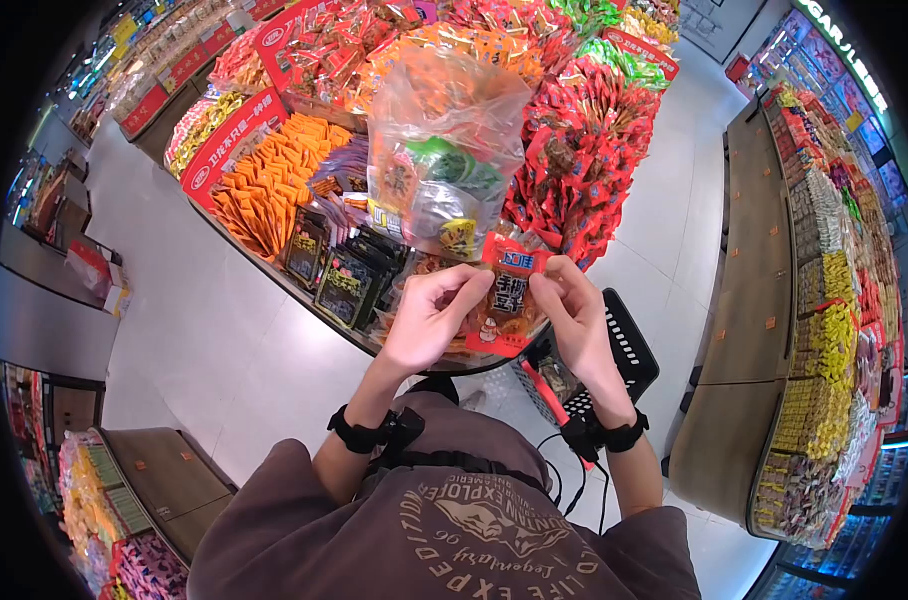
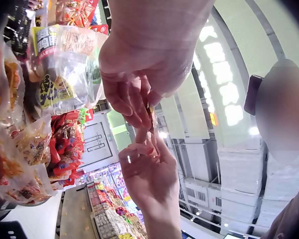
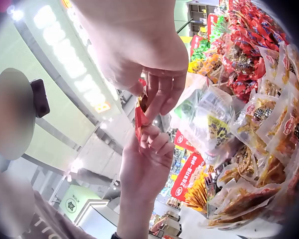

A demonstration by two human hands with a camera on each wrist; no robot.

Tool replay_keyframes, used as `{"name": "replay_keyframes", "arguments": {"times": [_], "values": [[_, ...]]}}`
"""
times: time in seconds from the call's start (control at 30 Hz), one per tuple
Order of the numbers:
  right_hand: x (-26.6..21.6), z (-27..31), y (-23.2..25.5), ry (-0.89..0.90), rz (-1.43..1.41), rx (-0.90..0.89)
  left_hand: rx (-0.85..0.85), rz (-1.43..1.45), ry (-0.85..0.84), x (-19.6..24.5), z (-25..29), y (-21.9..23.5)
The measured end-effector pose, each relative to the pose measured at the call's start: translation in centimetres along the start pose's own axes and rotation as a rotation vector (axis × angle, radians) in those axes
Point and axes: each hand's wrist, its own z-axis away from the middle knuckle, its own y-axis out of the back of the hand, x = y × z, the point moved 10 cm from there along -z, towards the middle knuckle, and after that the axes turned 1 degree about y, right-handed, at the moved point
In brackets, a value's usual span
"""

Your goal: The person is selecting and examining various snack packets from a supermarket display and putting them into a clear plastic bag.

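Note:
A small red snack packet (image 1: pixel 505 300) with dark lettering is held flat in front of the chest, front face up in the head view. The left hand (image 1: pixel 431 314) pinches its left edge between thumb and curled fingers; the right hand (image 1: pixel 577 318) pinches its upper right edge. Both wrist views show the packet edge-on, a thin red strip (image 3: pixel 139 117) between the left hand (image 3: pixel 146 164) and the right hand (image 3: pixel 134 55). Just beyond the hands, a clear plastic bag (image 1: pixel 444 150) with several packaged items inside rests on the snack display.
The round display holds orange packets (image 1: pixel 279 180), dark packets (image 1: pixel 349 290) and a heap of red packets (image 1: pixel 584 150). A black basket (image 1: pixel 629 345) with a red handle is low at the right. A long shelf unit (image 1: pixel 744 400) stands further right, another (image 1: pixel 169 470) at lower left.

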Motion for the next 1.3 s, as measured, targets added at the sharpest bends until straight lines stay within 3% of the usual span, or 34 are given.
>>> {"name": "replay_keyframes", "arguments": {"times": [0.1, 0.17, 0.23, 0.33, 0.5, 0.57, 0.8, 0.97, 1.3], "values": [[-0.6, -0.3, -1.2, -0.061, -0.120, -0.032, -0.050, -0.017, -0.010, 0.0, -0.2, 1.1], [-0.3, -0.3, -2.6, -0.163, -0.214, -0.060, -0.014, -0.019, 0.018, -0.6, -0.4, 2.3], [1.1, -0.7, -3.3, -0.195, -0.247, -0.057, 0.030, -0.062, -0.056, -0.4, -0.6, 3.9], [1.7, -2.3, -4.9, -0.066, 0.050, -0.118, 0.022, -0.055, -0.021, -0.6, -1.1, 5.1], [0.8, -4.8, -6.1, -0.092, 0.035, -0.056, -0.007, 0.055, -0.027, 0.1, -3.3, 6.9], [0.5, -5.4, -6.1, -0.215, -0.122, -0.011, 0.002, 0.088, 0.015, 0.0, -4.2, 6.9], [-0.1, -6.3, -5.3, -0.147, -0.053, 0.106, -0.211, 0.038, -0.058, -0.1, -5.3, 6.2], [0.4, -6.8, -6.4, -0.195, -0.063, 0.088, -0.212, 0.069, 0.009, -0.2, -5.5, 7.6], [1.0, -8.3, -6.4, -0.071, 0.042, 0.118, -0.172, 0.116, -0.030, 0.6, -5.9, 8.8]]}}
